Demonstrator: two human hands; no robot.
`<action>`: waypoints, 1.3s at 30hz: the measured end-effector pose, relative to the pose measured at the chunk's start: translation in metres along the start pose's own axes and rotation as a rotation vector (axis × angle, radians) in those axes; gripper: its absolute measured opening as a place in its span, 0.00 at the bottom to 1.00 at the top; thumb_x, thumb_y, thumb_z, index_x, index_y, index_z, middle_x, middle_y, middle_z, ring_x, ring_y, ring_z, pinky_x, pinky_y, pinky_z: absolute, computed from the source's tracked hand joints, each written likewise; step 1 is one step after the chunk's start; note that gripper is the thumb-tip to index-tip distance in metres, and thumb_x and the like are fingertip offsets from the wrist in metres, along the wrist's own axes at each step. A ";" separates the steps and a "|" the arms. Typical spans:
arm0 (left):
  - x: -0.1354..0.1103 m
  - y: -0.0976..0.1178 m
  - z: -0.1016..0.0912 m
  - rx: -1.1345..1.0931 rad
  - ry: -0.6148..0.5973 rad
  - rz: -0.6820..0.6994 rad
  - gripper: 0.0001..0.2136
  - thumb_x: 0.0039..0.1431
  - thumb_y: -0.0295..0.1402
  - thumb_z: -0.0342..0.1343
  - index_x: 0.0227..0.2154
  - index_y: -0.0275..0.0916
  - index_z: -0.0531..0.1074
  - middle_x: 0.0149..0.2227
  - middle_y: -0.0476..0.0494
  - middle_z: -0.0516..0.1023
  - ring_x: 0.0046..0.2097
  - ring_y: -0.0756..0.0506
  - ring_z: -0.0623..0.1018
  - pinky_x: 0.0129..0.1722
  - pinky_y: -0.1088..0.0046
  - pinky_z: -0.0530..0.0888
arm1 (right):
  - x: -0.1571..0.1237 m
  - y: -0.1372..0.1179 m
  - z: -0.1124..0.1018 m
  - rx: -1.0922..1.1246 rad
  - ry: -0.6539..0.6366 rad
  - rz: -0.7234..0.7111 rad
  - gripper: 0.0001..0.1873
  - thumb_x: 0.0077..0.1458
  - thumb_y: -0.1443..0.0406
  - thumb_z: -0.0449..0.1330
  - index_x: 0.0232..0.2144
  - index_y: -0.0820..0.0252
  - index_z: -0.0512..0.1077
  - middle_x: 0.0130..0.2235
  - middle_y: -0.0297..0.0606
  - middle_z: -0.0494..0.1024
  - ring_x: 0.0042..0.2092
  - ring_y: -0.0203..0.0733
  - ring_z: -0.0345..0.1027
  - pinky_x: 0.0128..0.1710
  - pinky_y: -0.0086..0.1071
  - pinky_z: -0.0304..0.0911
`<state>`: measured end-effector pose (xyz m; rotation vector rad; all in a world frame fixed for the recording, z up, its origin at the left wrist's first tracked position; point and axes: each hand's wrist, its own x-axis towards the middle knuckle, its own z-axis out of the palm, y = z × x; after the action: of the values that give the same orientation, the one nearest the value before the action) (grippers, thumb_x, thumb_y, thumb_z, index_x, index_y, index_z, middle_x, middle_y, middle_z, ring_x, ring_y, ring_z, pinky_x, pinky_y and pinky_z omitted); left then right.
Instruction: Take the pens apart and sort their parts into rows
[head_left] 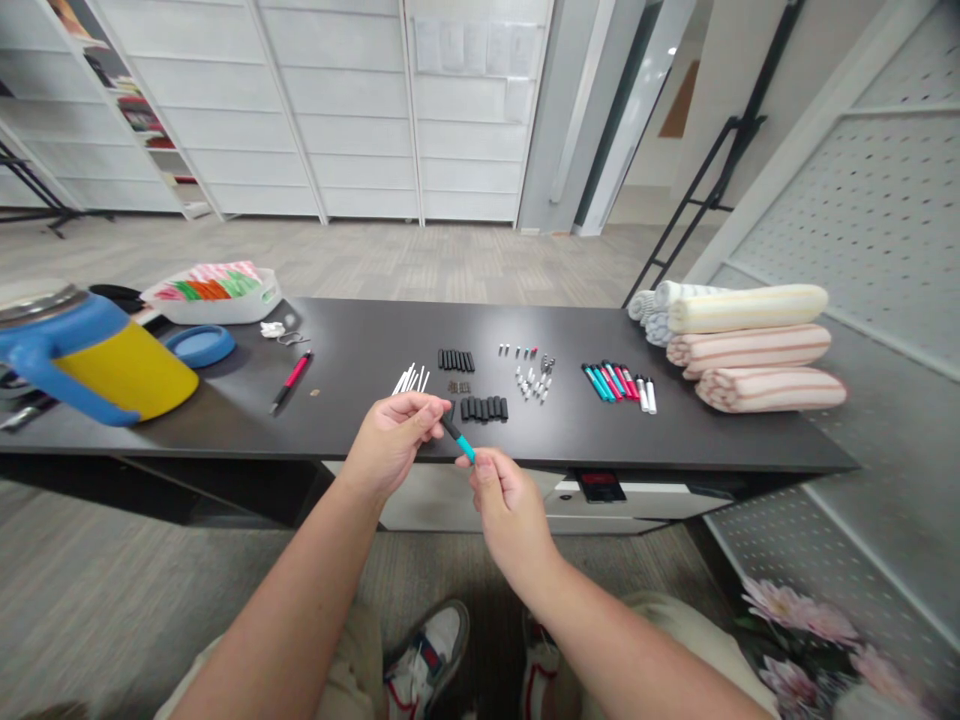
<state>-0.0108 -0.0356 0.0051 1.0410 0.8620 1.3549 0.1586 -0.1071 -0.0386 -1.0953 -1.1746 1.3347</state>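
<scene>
While pinched mid-air, teal-and-black plastic pen [458,441]: between both hands, above dark grey table [352,345].
left hand [390,445]: nearly closed, fingertips gripping black end.
right hand [508,505]: nearly closed, gripping teal end.

Left hand [388,447] and right hand [508,505] apparently hold a teal pen [462,444].

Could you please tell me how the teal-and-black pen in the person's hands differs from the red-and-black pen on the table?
The teal-and-black pen is held up between the left hand and right hand, whereas the red-and-black pen lies on the dark tabletop. The first has a teal section, the second a red one. The teal-and-black pen also looks shorter, though the viewing angle may mislead. Both are slim and partly black.
</scene>
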 end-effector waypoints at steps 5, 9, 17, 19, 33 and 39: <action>-0.002 -0.003 -0.005 0.014 -0.141 -0.052 0.15 0.50 0.43 0.76 0.30 0.36 0.82 0.23 0.48 0.76 0.27 0.52 0.73 0.31 0.77 0.71 | 0.005 -0.014 0.000 0.314 -0.353 0.197 0.34 0.63 0.36 0.55 0.39 0.61 0.76 0.22 0.22 0.52 0.21 0.30 0.42 0.21 0.28 0.50; -0.004 -0.005 -0.002 0.012 -0.233 -0.072 0.16 0.51 0.45 0.75 0.32 0.36 0.83 0.28 0.45 0.78 0.29 0.52 0.73 0.32 0.76 0.72 | 0.003 -0.024 -0.003 0.550 -0.417 0.329 0.30 0.60 0.38 0.62 0.34 0.60 0.71 0.20 0.17 0.47 0.20 0.27 0.33 0.19 0.25 0.39; -0.004 -0.001 0.002 0.025 -0.225 -0.073 0.18 0.49 0.46 0.76 0.28 0.35 0.80 0.26 0.47 0.76 0.24 0.54 0.69 0.28 0.77 0.70 | 0.004 -0.021 -0.001 0.563 -0.404 0.352 0.29 0.58 0.39 0.64 0.33 0.57 0.66 0.20 0.16 0.48 0.20 0.27 0.32 0.19 0.25 0.36; -0.005 -0.001 0.004 0.037 -0.190 -0.078 0.18 0.49 0.45 0.76 0.26 0.35 0.79 0.26 0.46 0.78 0.22 0.56 0.65 0.25 0.78 0.67 | 0.005 -0.018 0.001 0.497 -0.337 0.275 0.29 0.59 0.39 0.63 0.32 0.58 0.67 0.20 0.17 0.49 0.20 0.27 0.34 0.20 0.26 0.38; 0.000 -0.006 0.005 0.019 -0.141 -0.114 0.15 0.52 0.42 0.75 0.33 0.36 0.83 0.15 0.56 0.65 0.21 0.54 0.66 0.31 0.76 0.72 | 0.008 -0.016 0.001 0.322 -0.222 0.102 0.27 0.64 0.42 0.58 0.34 0.60 0.74 0.26 0.26 0.63 0.21 0.28 0.52 0.21 0.26 0.51; 0.000 -0.007 0.006 0.058 -0.146 -0.103 0.14 0.54 0.42 0.73 0.33 0.35 0.83 0.16 0.55 0.67 0.21 0.55 0.64 0.28 0.77 0.70 | 0.009 -0.018 -0.001 0.384 -0.222 0.167 0.22 0.63 0.45 0.63 0.38 0.56 0.68 0.26 0.23 0.64 0.20 0.26 0.45 0.19 0.25 0.41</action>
<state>-0.0029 -0.0355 0.0006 1.1106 0.8381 1.1589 0.1611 -0.0979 -0.0214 -0.7937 -0.9422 1.7621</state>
